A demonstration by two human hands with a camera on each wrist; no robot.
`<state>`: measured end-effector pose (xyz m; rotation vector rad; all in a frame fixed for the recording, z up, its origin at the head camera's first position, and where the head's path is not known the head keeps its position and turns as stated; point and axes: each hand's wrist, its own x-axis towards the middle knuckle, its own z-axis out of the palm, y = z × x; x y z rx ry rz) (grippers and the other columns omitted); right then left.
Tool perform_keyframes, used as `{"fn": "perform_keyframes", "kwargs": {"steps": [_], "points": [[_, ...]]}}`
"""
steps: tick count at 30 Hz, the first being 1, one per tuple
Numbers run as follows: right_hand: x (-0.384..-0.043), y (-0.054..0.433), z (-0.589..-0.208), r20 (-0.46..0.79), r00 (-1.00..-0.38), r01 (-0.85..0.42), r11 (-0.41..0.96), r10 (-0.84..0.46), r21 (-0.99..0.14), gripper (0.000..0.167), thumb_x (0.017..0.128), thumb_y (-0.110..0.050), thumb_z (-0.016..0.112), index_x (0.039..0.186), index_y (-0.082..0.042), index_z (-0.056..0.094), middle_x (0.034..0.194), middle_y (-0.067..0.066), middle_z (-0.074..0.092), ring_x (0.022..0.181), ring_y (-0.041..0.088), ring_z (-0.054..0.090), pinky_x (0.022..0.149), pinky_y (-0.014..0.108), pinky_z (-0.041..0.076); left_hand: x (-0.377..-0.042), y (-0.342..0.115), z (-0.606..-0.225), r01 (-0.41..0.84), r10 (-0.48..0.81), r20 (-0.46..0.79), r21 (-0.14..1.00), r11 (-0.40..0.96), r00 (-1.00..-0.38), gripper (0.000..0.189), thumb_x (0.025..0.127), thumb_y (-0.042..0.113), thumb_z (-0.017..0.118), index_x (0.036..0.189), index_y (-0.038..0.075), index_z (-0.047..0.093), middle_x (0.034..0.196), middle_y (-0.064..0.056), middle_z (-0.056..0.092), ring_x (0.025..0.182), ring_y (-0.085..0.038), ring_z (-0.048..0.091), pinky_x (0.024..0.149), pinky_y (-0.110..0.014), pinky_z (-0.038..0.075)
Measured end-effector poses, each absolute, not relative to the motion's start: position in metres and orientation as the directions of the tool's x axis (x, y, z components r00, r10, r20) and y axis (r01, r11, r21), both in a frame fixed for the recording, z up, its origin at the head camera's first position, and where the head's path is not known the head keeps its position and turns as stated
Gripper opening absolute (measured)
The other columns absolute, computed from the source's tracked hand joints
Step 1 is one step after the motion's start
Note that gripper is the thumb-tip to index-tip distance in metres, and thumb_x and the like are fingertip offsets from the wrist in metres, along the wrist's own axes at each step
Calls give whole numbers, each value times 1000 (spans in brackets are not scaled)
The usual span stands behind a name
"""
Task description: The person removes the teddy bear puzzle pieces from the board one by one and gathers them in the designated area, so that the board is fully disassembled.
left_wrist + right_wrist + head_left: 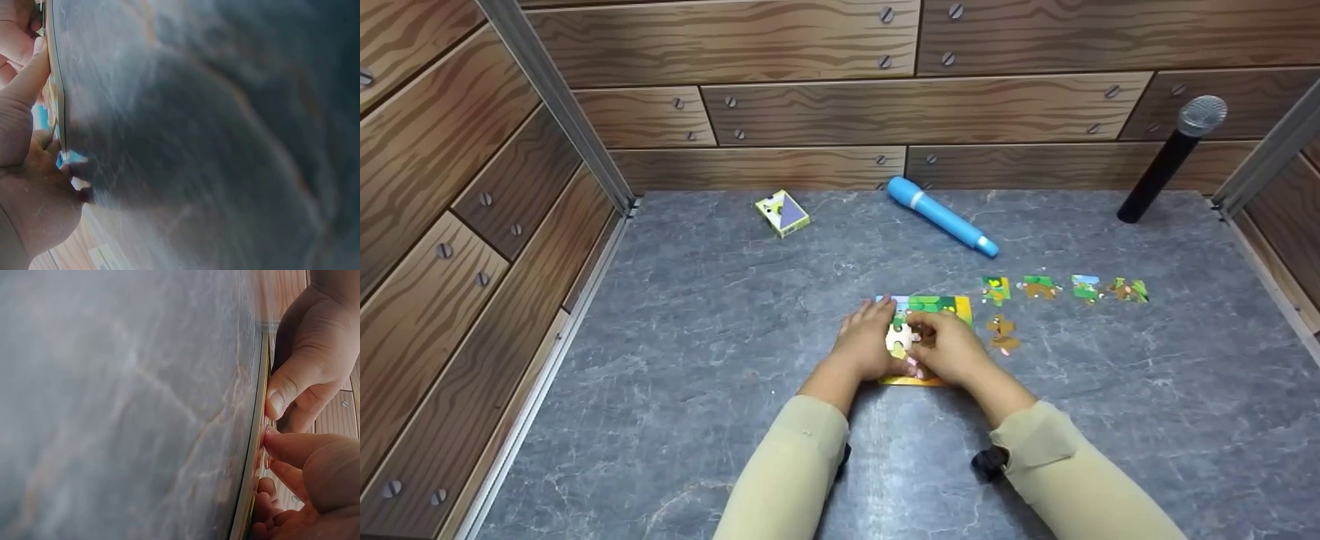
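Note:
A small jigsaw puzzle board [964, 306] with a yellow-orange border lies flat on the grey table. My left hand [864, 346] rests on its left part, fingers stretched toward the far edge and thumb along the near side. My right hand [958, 351] is over the right part, thumb and index finger pinching a small puzzle piece that they mostly hide. Between the hands shows a white puzzle-shaped patch [898, 337]. In the right wrist view, the left thumb [275, 404] presses on the board beside the right thumb [284, 445].
A loose brown puzzle piece [1002, 334] lies right of the board. Several more pieces, including a green one [1039, 286], form a row behind it. Farther back are a small card box [782, 213], a blue marker-shaped tube [945, 217] and an upright black microphone [1159, 176].

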<state>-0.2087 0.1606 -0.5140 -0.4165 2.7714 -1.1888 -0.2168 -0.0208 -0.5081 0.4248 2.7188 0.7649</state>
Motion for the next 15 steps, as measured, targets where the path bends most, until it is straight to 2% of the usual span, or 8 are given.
{"fn": "perform_keyframes", "kwargs": {"steps": [8,15], "points": [[-206,158,-513,49,-961,-221,650,-272,-727,42,88,0,80,129,5,70,111,18,71,101,31,72,93,49,59,-215,-21,-507,199,348,-187,541,817,-919,125,72,55,94,169,11,28,176,-4,24,163,-29,14,131,-51,10],[-207,157,-514,89,-961,-243,645,-261,-724,38,84,4,79,121,3,72,94,10,73,88,27,73,85,48,60,-215,-21,-506,190,343,-188,551,812,-920,122,74,51,95,169,12,28,175,-4,25,162,-28,15,131,-49,10]]}}
